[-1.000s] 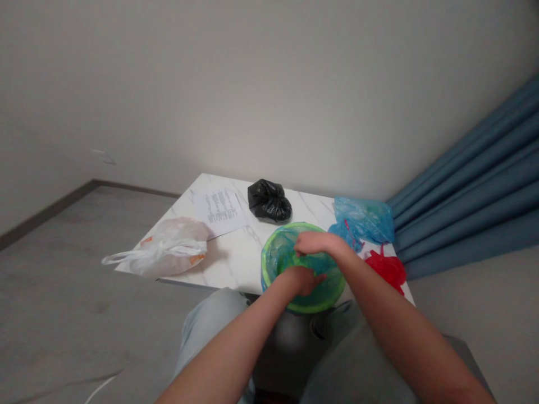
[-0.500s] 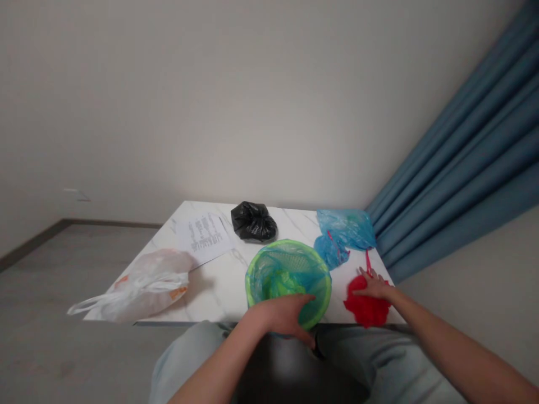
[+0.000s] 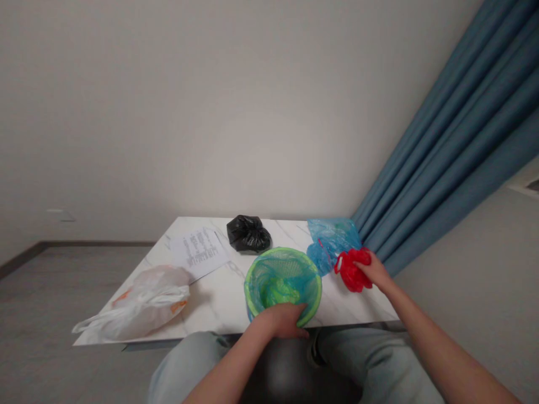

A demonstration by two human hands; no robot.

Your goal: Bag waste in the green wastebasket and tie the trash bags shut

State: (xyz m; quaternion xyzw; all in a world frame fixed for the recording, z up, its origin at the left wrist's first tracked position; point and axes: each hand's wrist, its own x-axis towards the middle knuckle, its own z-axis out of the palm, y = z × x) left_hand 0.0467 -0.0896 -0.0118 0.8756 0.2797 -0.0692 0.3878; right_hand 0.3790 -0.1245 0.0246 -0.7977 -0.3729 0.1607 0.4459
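Note:
A round green mesh basket (image 3: pixel 251 273) stands at the table's front edge, lined with a thin blue plastic bag (image 3: pixel 290 259). Something bright green and crumpled lies at its bottom. My left hand (image 3: pixel 284 321) is closed over the near rim, some fingers inside and the rest outside. To the right of the basket, a crumpled red plastic bag (image 3: pixel 352 275) is gripped in my right hand (image 3: pixel 374 270), held by its right side. A loop of the red bag sticks out to the left. My right fingertips are partly hidden in its folds.
Blue plastic bags (image 3: pixel 332 235) lie at the back right, near the blue curtain (image 3: pixel 442 151). A black knotted bag (image 3: pixel 248 234) sits behind the basket. On the left are a printed sheet (image 3: pixel 197 249) and a white tied bag (image 3: pixel 147 303) overhanging the front edge of the marbled table (image 3: pixel 219 306).
My right hand, earlier spread over the red bag on the table, has closed on it and moved it up and left. My left hand has closed onto the basket's near rim.

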